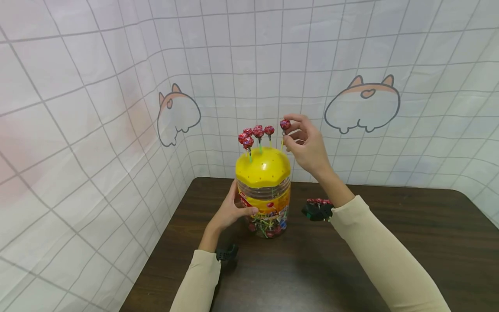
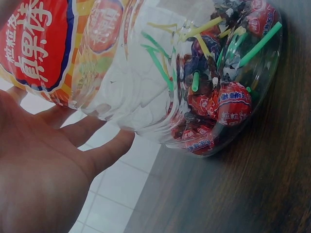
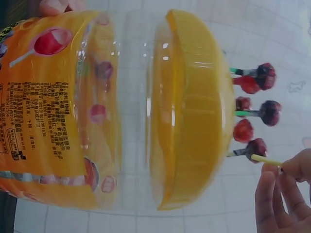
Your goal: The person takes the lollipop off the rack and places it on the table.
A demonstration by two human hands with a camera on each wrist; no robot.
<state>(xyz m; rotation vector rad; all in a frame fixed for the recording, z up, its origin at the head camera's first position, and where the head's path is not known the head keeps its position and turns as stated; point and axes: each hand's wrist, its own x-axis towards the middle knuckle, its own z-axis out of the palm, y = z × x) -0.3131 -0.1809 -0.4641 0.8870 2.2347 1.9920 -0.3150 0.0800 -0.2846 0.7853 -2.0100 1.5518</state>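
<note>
Left hand (image 1: 233, 211) now grips a clear plastic jar (image 1: 278, 201) on the dark wood-grain table (image 1: 351, 260), seemingly to steady it, while the right hand (image 1: 308, 145) pinches a round red-wrapped lollipop (image 1: 285, 125) by its thin yellow stick (image 1: 282, 144), just above the domed yellow lid (image 1: 269, 169)

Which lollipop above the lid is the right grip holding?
The rightmost lollipop in the head view, on a yellow stick: the right grip pinches it; the other lollipops stand in the yellow lid.

The jar (image 1: 269, 201) against the left grip (image 1: 232, 209) looks clear, glossy plastic, its lid (image 1: 265, 169) smooth, shiny plastic; the desk (image 1: 390, 234) below, wood-grained.
</note>
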